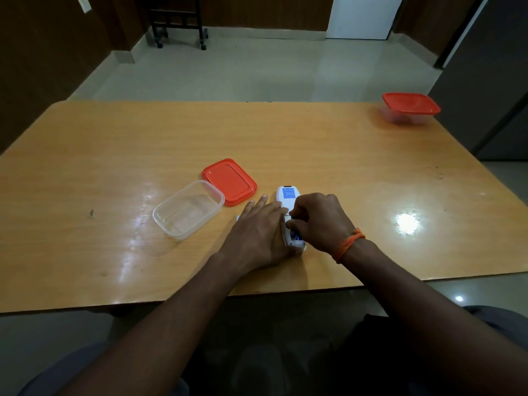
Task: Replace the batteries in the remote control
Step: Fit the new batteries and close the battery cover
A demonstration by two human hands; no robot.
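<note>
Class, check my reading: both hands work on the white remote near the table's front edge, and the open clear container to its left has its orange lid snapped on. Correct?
Not quite. In the head view the clear container is open; its orange lid lies on the table beside it. The rest holds: left hand and right hand are on the remote.

- The remote control (pixel 287 205) under my hands is white, with a blue label of pale print on its back.
- The table (pixel 114 155) is honey-orange wood grain, glossy.
- The loose lid (pixel 230 181) is red-orange.
- The open container (pixel 188 210) is clear.
- My wrist thread (pixel 348 242) is orange.
- The far box (pixel 410 108) is clear under a red lid.
</note>
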